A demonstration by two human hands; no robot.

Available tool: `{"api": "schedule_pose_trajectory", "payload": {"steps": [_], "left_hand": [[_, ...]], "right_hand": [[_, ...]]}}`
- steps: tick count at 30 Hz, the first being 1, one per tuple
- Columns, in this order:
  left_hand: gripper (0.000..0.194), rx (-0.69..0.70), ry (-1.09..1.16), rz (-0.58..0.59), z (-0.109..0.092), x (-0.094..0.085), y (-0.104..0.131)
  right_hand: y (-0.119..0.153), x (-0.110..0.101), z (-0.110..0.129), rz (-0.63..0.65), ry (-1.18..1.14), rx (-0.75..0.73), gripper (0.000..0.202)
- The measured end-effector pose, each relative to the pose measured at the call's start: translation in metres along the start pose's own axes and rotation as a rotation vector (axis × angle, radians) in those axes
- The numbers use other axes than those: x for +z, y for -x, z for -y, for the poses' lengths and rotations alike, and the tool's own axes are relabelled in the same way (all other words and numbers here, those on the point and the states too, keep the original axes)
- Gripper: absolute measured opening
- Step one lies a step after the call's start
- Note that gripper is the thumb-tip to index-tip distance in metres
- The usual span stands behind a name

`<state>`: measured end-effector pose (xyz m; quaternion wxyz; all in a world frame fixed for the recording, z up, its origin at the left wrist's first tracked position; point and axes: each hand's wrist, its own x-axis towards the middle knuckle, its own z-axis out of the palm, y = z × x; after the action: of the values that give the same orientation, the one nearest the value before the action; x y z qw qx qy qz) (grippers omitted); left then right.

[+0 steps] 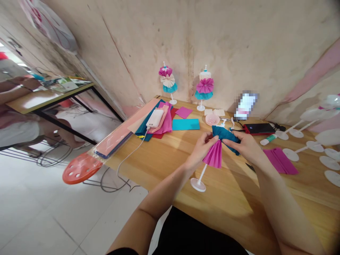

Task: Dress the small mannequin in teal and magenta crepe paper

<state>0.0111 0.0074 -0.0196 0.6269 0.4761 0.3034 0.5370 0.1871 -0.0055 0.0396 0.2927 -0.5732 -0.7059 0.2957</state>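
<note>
In front of me a small white dress-form stand (198,185) leans on the table, wearing a pleated magenta crepe-paper skirt (214,156). A strip of dark teal crepe paper (225,134) is gathered around its upper part, above the skirt. My left hand (202,147) pinches the strip's left end against the form at the waist, thumb on top. Closed on the strip's right side, my right hand (245,145) grips it between thumb and fingers. The strip hides most of the form's torso; only the white neck shows above.
Two decorated dress forms (168,81) (204,86) stand against the wall. Crepe-paper sheets (167,124), a white power bank (155,118), a pink bead dish (212,119), a lit phone (244,106), and a glue stick (268,139) surround the work. Undressed white stands (290,154) lie right. Another person's hand (30,83) is far left.
</note>
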Motion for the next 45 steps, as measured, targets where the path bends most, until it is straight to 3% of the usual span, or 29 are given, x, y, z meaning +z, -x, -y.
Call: {"api": "schedule_pose_trajectory", "payload": {"steps": [6,13,22,45], "left_hand": [[0.033,-0.012,-0.042,-0.014,-0.001,-0.001,0.0],[0.033,-0.018,-0.018,-0.019,0.0,0.001,-0.001],[0.034,-0.004,-0.042,0.005,0.005,0.001,-0.001],[0.034,-0.016,-0.054,0.025,0.003,0.003,0.002]], "right_hand": [[0.001,0.0,0.001,0.034,-0.05,-0.071,0.037],[0.001,0.004,-0.001,-0.048,0.057,-0.081,0.034],[0.0,0.005,-0.002,-0.031,0.051,-0.108,0.031],[0.002,0.016,0.007,-0.206,0.326,-0.074,0.02]]}}
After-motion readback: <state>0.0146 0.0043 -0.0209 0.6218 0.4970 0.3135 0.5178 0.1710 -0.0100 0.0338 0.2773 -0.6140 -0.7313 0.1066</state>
